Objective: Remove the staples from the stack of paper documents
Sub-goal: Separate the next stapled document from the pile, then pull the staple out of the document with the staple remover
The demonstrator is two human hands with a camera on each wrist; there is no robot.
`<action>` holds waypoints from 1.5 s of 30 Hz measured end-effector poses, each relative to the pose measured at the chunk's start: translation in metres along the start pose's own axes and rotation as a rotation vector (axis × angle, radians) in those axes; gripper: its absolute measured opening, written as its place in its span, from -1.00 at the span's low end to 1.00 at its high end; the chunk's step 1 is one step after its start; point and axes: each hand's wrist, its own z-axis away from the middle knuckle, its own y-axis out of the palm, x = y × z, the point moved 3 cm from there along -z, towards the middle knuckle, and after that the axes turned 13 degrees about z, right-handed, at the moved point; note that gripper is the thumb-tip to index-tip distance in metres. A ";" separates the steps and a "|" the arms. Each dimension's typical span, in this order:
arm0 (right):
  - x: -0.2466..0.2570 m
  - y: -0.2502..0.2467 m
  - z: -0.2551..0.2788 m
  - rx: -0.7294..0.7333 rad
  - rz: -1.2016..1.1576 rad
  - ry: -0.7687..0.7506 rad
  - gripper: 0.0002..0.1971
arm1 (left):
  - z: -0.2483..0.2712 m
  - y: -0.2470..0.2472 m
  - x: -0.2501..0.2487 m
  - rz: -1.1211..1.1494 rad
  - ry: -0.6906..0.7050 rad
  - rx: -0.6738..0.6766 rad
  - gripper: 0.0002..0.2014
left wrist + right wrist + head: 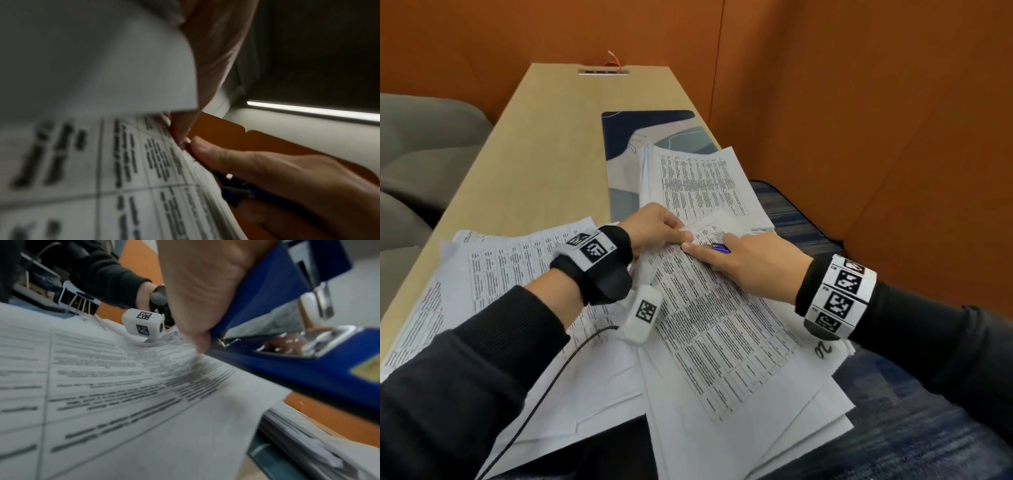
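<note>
A printed stapled document (705, 315) lies slanted across the pile in front of me. My left hand (661, 226) pinches its top corner, with a sheet folded back over the fingers (216, 48). A small metal staple (184, 143) shows at that corner, right between the two hands. My right hand (750, 263) grips a blue stapler (720, 248), forefinger stretched along it to the staple. In the right wrist view the stapler (287, 288) hangs half open above the page (123, 386), held in the palm (205, 288).
More loose printed sheets (500, 260) spread to the left, and another stack (705, 185) lies beyond on a patterned desk mat (654, 137). The wooden desk (551, 137) runs to an orange partition. A black cable (551, 394) crosses the papers. Binder clips (78, 303) sit nearby.
</note>
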 end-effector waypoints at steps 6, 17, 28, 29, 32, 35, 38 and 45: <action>-0.037 -0.002 0.013 -0.115 -0.375 0.163 -0.45 | -0.007 0.006 -0.034 -0.390 0.221 -0.009 -0.88; -0.098 0.173 0.116 0.687 -0.811 0.478 -0.41 | -0.002 -0.045 -0.033 -0.644 -0.012 -0.074 -0.51; -0.051 0.254 0.152 1.086 -0.669 0.501 -0.32 | 0.014 -0.077 0.059 -0.511 -0.442 0.051 -0.05; -0.050 0.261 0.154 1.093 -0.673 0.504 -0.27 | 0.022 -0.066 0.052 -0.435 -0.441 0.078 -0.25; -0.049 0.257 0.158 1.064 -0.752 0.594 -0.19 | 0.035 -0.042 0.038 -0.215 -0.397 0.068 -0.73; -0.070 0.230 0.153 0.919 -0.750 0.731 -0.37 | 0.038 -0.030 0.036 -0.045 -0.308 -0.021 -0.84; -0.098 0.197 0.136 0.561 -1.018 0.932 -0.66 | 0.040 -0.023 0.033 0.124 -0.187 -0.109 -0.82; -0.109 0.058 0.079 -0.187 -1.894 0.824 -0.57 | 0.044 -0.013 -0.018 0.466 0.377 -0.337 -0.86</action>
